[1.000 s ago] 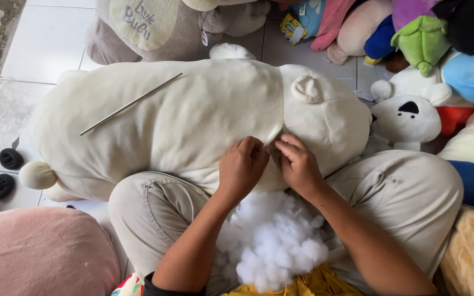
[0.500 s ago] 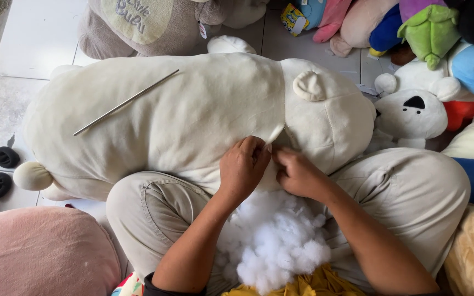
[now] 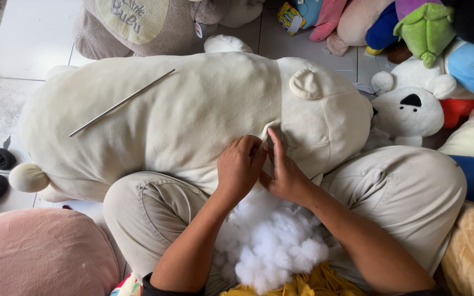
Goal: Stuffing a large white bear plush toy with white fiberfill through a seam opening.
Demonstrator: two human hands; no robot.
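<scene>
grip: left hand (image 3: 241, 164) curled, fingertips pinching cream fabric at the neck seam of the large cream plush bear (image 3: 193, 109); right hand (image 3: 282, 170) not closed on anything, fingers straight, tips pressed into the same seam
hand pose: both forearms rise from bottom edge and converge; hands side by side, touching or nearly so, knuckles up
stuffing: loose white fibrefill pile (image 3: 275, 241) in the lap, just under both wrists
legs: crossed, beige trousers (image 3: 401, 192); bear's lower edge rests on them
bear position: lying across the white tile floor (image 3: 34, 44), head to the right, small round ear (image 3: 304, 84) up, tail nub at left
on bear: thin metal rod (image 3: 122, 102) lying diagonally across the back, well apart from hands
near left: pink cushion (image 3: 39, 252)
far right: white plush dog (image 3: 410, 112), heap of coloured plush toys (image 3: 440, 33)
far top: grey-brown plush (image 3: 138, 27)
</scene>
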